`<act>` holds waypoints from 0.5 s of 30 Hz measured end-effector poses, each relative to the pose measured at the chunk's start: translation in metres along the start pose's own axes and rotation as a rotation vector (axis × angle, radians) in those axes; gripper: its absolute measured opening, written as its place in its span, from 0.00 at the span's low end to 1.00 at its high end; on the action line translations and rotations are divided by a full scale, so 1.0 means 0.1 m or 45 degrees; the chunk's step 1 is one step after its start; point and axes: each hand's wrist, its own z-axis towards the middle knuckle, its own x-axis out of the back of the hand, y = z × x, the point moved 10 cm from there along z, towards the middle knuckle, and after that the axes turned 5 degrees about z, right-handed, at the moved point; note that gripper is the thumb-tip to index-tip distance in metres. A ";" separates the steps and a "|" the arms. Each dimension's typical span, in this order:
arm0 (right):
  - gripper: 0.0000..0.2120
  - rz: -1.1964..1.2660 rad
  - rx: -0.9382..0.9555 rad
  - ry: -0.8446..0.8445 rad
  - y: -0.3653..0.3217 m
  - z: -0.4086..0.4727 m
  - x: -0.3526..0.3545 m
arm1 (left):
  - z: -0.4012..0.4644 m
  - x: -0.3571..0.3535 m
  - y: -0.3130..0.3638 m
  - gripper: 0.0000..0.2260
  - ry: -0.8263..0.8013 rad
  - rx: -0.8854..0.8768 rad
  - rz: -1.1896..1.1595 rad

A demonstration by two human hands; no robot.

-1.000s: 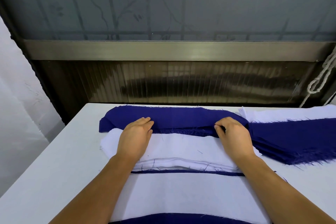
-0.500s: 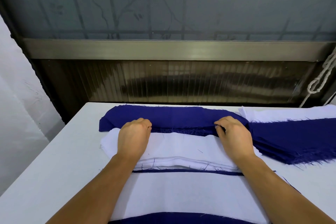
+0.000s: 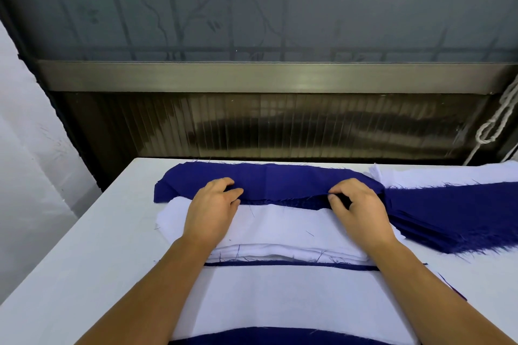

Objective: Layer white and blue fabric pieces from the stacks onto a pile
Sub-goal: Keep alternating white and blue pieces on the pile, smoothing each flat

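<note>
So on the white table (image 3: 92,246), the person's left hand (image 3: 213,210) sits at the near edge of the far blue stack (image 3: 266,180), fingers curled onto the top piece, looks like they're pinching it but the thumb's hidden so can't say for sure. Nearer is the white stack (image 3: 280,228), and nearest of all the pile (image 3: 280,297), white on top with blue edges peeking out, so a good few layers are already down. The right hand (image 3: 358,204) is clearly pinching that same blue edge between thumb and fingers. Off to the right, another blue stack (image 3: 454,213) plus more white (image 3: 448,173), so plenty left to layer.
</note>
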 end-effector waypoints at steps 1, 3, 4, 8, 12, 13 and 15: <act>0.05 0.014 0.024 0.000 -0.03 -0.01 0.01 | 0.00 0.01 0.00 0.12 0.008 0.009 -0.011; 0.05 0.021 0.047 0.003 -0.05 -0.02 0.03 | -0.01 0.05 0.00 0.10 0.042 0.023 -0.020; 0.05 0.022 0.054 0.011 -0.06 -0.02 0.04 | -0.01 0.07 0.00 0.09 0.064 0.028 -0.027; 0.07 0.054 0.040 0.030 -0.07 -0.04 0.08 | -0.02 0.11 -0.05 0.05 0.067 0.105 -0.060; 0.07 0.074 0.059 0.045 -0.10 -0.05 0.12 | -0.04 0.17 -0.06 0.07 0.106 0.141 -0.094; 0.07 0.077 0.071 0.054 -0.12 -0.05 0.13 | -0.05 0.18 -0.06 0.07 0.119 0.138 -0.110; 0.07 0.063 0.102 0.067 -0.18 -0.07 0.17 | -0.05 0.23 -0.06 0.07 0.164 0.133 -0.139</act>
